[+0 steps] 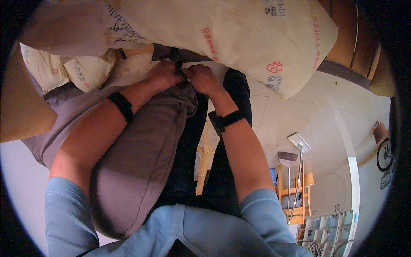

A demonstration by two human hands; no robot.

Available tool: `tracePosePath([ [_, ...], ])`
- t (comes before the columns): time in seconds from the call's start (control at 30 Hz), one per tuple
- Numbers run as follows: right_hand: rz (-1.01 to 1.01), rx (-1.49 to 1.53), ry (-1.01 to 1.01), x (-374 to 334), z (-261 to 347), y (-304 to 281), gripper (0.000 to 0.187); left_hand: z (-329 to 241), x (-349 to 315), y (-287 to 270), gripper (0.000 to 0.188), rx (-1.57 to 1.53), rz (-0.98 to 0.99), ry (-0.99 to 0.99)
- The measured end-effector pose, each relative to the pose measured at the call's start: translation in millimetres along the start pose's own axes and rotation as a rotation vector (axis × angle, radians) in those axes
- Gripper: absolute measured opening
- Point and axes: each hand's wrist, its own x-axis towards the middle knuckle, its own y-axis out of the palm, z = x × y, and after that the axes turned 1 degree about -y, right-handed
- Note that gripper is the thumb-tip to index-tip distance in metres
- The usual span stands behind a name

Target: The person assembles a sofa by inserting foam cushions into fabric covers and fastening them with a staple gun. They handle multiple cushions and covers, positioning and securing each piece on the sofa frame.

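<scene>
My left hand and my right hand meet at the upper middle, both with fingers closed. Between them shows a small dark piece, too dim to name. It sits at the far end of a large grey-brown padded cushion, which lies along my left side under my left forearm. Whether the dark piece belongs to the cushion's cover, I cannot tell. Black straps circle both my forearms.
A big pale printed sack hangs over the hands' far side. Smaller sacks and a cardboard box are on the left. At right, a dustpan and a mop stand by a wooden chair on the tiled floor.
</scene>
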Motion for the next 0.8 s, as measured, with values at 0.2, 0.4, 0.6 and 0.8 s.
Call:
tracePosePath([
  [0.2,0.179,0.051,0.365,17.8,15.4,-9.5,0.039,0.8,-3.2,-1.1,0.04,-0.065,0.037,0.022],
  [0.4,0.177,-0.039,0.395,10.7,20.3,1.2,0.031,-6.9,-4.9,-0.8,0.035,0.043,0.007,0.079],
  [0.6,-0.189,0.427,0.436,-62.9,32.1,-31.7,0.037,5.3,-21.7,-4.8,0.033,0.104,0.01,0.105],
  [0.8,-0.113,0.227,0.425,-3.8,29.3,-8.3,0.038,-13.1,-35.2,-21.3,0.026,0.306,-0.154,0.186],
])
